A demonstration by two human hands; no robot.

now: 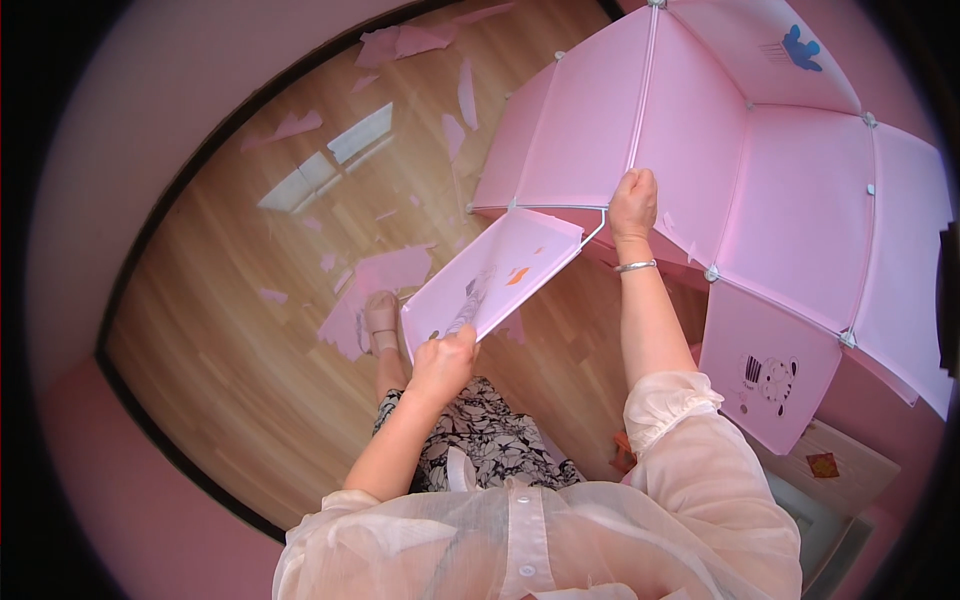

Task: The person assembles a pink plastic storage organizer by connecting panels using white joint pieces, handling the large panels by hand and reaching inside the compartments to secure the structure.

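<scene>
1. Pink plastic with white edging makes up the panel [520,262], which slants above the floor, its far end meeting the lower edge of the cabinet [590,130]; small orange and grey prints mark it.
2. Closed around the panel's near edge is the left hand [445,365].
3. Clenched into a fist, the right hand [634,203] is at the cabinet's front corner, beside a thin white bar [594,229]; what exactly its fingers enclose is hidden.
4. Pink sheets joined by pale connectors form the cabinet, with a blue crown print [801,48] on one panel and a black animal drawing [772,385] on another.
5. Wood-look planks cover the floor [230,340], strewn with torn pink scraps [290,127] and lit by pale bright patches [320,165]; a beige shoe [381,312] stands by a larger pink piece [395,270].
6. Black skirting [150,232] curves between the floor and the pinkish wall [95,200].
7. Lower right, a pale board [868,470] bears a red-and-gold diamond [823,466].
</scene>
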